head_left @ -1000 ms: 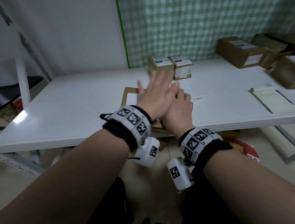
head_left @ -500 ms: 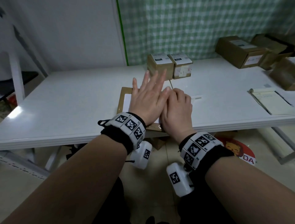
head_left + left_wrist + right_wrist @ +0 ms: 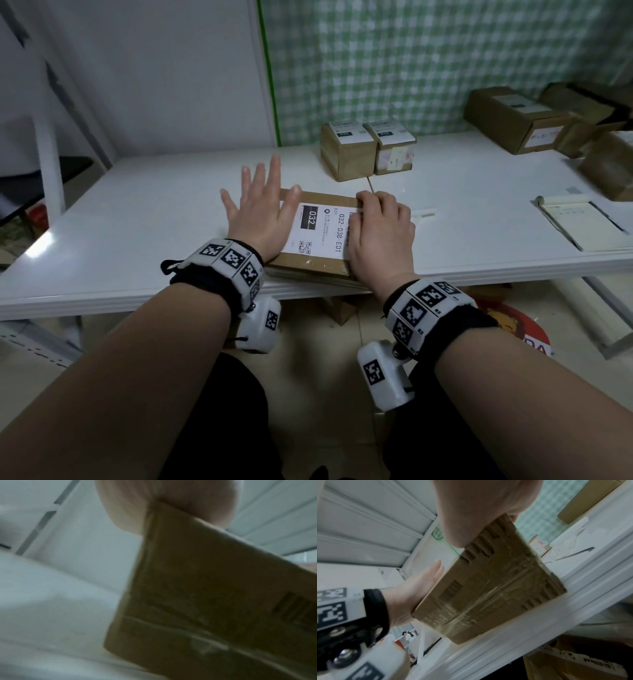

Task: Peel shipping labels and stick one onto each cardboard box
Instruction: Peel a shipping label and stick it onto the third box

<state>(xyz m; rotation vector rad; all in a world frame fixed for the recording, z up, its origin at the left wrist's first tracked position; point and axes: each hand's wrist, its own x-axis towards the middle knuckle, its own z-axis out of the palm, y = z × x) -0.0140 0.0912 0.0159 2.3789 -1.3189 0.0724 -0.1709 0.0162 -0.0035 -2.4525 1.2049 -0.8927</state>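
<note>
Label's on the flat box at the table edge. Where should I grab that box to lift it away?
Take the flat box by its two long sides, left hand and right hand coming in from either side. It is wide and low, overhangs the table edge, and side grips probably spare the label.

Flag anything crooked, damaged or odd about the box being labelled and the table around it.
Nothing looks damaged or crooked. The label lies flat and square on the flat cardboard box. One oddity: the box's near edge overhangs the table front, seen from the right wrist. The left hand presses flat; the right hand rests curled on the label's right edge.
</note>
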